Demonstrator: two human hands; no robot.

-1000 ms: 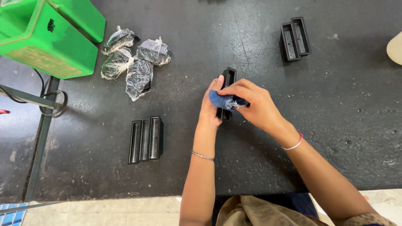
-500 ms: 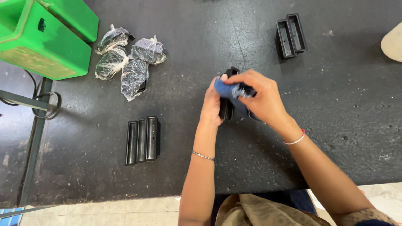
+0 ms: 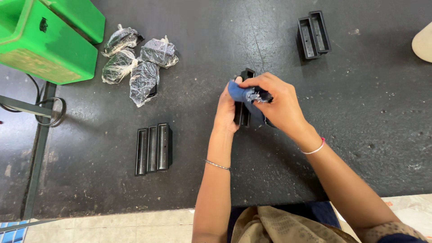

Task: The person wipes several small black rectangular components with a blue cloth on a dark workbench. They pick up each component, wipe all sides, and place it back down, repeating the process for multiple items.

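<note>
Head view, looking down on a dark, speckled bench (image 3: 360, 135). Nearest the camera is the person's lap in tan patterned cloth, at the bench's near edge. From there both forearms reach out to one black part (image 3: 243, 99), a long narrow open-topped piece that stands near the middle of the bench. The left hand (image 3: 226, 110) grips the part from its left side, fingers wrapped shut around it, thumb up beside its top end. The right hand (image 3: 278, 104) is closed on a blue rag (image 3: 245, 94), pinched between thumb and fingers and pressed against the part's upper right side; a loose end of the rag hangs down just right of the part. A thin bangle sits on the left wrist, a pale band on the right.

Left of the part and a little nearer the camera, well apart from it, three black trays (image 3: 153, 149) of the same kind lie side by side, touching, long sides together. Farther out and left of the part lie four small clear plastic bags (image 3: 137, 65), knotted at the top, each with dark pieces inside, bunched together and touching. Beyond them, at the bench's far left corner, stands a green crate (image 3: 40, 49) with a faded yellowish patch on its near side. Far right of the part, two more black trays (image 3: 313, 33) lie together, open sides up. A pale rounded thing (image 3: 424, 42) shows at the right edge, cut off.
</note>
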